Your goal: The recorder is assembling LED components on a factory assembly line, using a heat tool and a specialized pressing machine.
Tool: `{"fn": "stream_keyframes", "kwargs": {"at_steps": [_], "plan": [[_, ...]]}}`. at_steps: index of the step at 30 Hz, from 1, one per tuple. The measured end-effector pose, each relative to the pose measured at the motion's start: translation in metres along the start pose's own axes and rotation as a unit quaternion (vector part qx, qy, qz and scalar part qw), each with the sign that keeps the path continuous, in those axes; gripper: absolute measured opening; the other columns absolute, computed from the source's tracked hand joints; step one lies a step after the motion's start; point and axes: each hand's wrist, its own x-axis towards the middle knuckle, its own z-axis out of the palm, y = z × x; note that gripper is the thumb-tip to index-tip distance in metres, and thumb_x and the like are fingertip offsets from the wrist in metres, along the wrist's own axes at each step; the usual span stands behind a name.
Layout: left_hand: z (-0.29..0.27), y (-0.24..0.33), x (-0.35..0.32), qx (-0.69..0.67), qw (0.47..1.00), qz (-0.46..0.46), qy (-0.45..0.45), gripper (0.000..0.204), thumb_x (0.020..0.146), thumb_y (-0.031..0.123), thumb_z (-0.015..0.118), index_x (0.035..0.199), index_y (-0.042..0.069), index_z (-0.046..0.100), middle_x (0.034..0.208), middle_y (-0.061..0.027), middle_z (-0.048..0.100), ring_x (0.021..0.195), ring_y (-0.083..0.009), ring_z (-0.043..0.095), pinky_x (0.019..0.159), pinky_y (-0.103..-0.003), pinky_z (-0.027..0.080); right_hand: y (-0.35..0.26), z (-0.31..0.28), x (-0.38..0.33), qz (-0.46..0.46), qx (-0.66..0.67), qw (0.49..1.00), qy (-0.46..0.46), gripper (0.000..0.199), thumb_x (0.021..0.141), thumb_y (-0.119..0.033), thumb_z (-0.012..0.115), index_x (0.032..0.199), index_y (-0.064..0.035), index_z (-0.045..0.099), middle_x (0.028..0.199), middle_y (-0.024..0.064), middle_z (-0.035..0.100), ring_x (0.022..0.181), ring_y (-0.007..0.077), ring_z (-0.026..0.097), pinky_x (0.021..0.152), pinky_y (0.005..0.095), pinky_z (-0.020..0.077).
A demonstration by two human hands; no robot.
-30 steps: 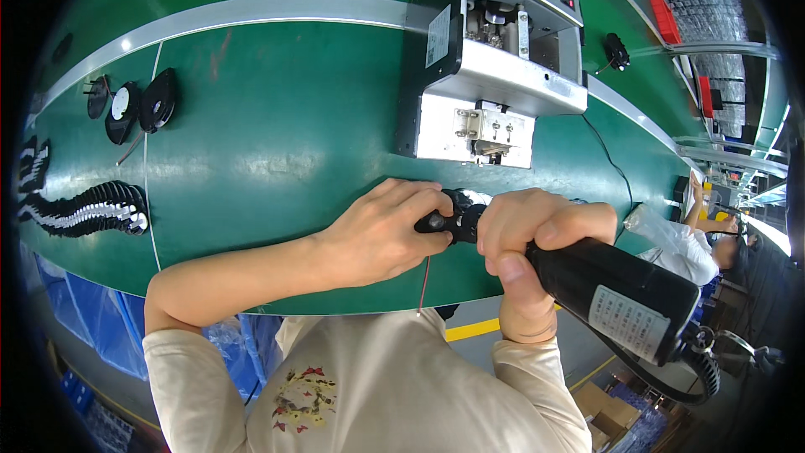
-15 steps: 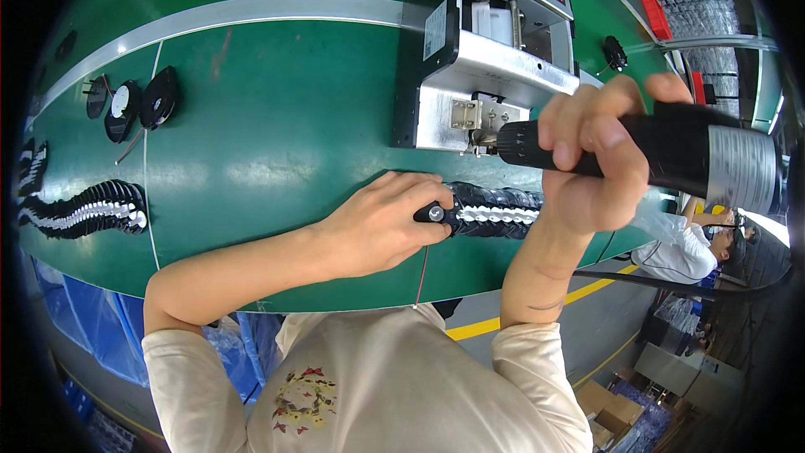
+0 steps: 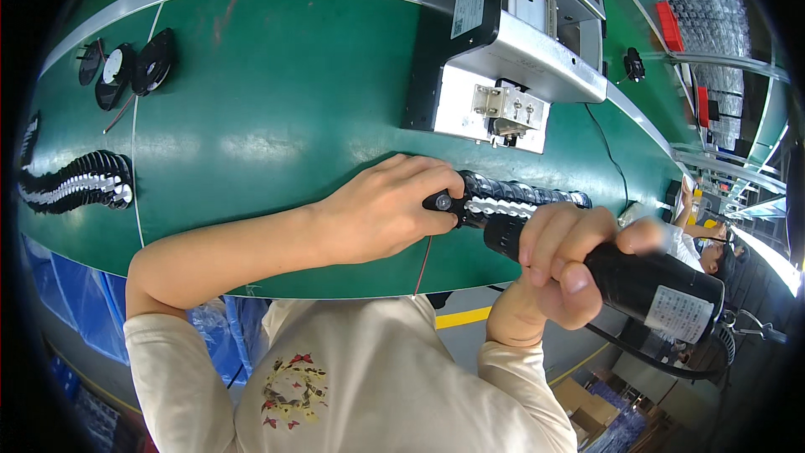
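Note:
My right hand [image 3: 560, 262] is closed around a black electric screwdriver [image 3: 650, 289] with a white label on its body. Its ribbed nose [image 3: 505, 237] points left and down, close beside the part under my left hand; the bit tip cannot be made out. With fingers and thumb, my left hand [image 3: 390, 208] grips a small black housing [image 3: 442, 201] that has a round silver spot on it. A thin red wire [image 3: 425, 264] hangs from there to the bench edge. Behind it stretches a nested row of black housings [image 3: 524, 200] with white middles, partly hidden by my right hand.
A silver and black screw feeder [image 3: 520, 75] stands behind my hands on the green bench [image 3: 277, 92]. On the left lie a curved row of black housings [image 3: 75, 180] and several loose round black parts [image 3: 153, 63]. A cable [image 3: 608, 147] runs at the right; a co-worker [image 3: 700, 243] sits beyond.
My right hand has brought the screwdriver from the feeder's front down and toward me, next to the housing. My left hand keeps its grip. The whole view has shifted slightly.

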Motion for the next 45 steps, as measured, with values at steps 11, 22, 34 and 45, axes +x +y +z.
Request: {"fn": "stream_keyframes", "kwargs": {"at_steps": [11, 22, 34, 45], "plan": [[-0.008, 0.004, 0.001, 0.0, 0.999, -0.011, -0.052, 0.027, 0.07, 0.009, 0.079, 0.097, 0.01, 0.075, 0.123, -0.0103, 0.054, 0.118, -0.0322, 0.058, 0.094, -0.044, 0.052, 0.009, -0.004, -0.005, -0.073, -0.058, 0.983, -0.157, 0.042, 0.076, 0.008, 0.07, 0.104, -0.0072, 0.042, 0.067, 0.007, 0.056, 0.045, 0.0184, 0.052, 0.042, 0.034, 0.0481], [-0.012, 0.011, 0.006, -0.024, 0.998, -0.049, -0.025, 0.029, 0.065, 0.006, 0.078, 0.093, 0.009, 0.072, 0.125, -0.0121, 0.053, 0.112, -0.0315, 0.057, 0.096, -0.045, 0.046, -0.003, -0.018, 0.003, -0.04, 0.049, 0.992, -0.111, 0.055, 0.08, 0.003, 0.069, 0.127, -0.0128, 0.046, 0.068, 0.0038, 0.056, 0.053, 0.0183, 0.055, 0.054, 0.0343, 0.0514], [-0.154, -0.028, 0.008, 0.284, 0.95, -0.128, 0.011, 0.042, 0.068, 0.007, 0.075, 0.108, 0.009, 0.063, 0.119, -0.0106, 0.062, 0.118, -0.034, 0.056, 0.101, -0.044, 0.042, -0.019, -0.042, 0.02, -0.155, 0.096, 0.981, -0.072, 0.06, 0.08, 0.0, 0.068, 0.133, -0.0125, 0.042, 0.064, 0.0001, 0.053, 0.048, 0.0128, 0.053, 0.05, 0.0261, 0.0489], [-0.314, -0.048, -0.028, 0.275, 0.821, -0.464, -0.187, 0.061, 0.049, 0.004, 0.085, 0.104, 0.009, 0.057, 0.122, -0.0097, 0.064, 0.119, -0.0301, 0.058, 0.102, -0.037, 0.045, -0.018, -0.059, 0.014, -0.133, 0.028, 0.988, -0.075, 0.056, 0.078, 0.001, 0.068, 0.124, -0.0123, 0.039, 0.065, 0.002, 0.055, 0.047, 0.0147, 0.055, 0.046, 0.0298, 0.0503]]}}
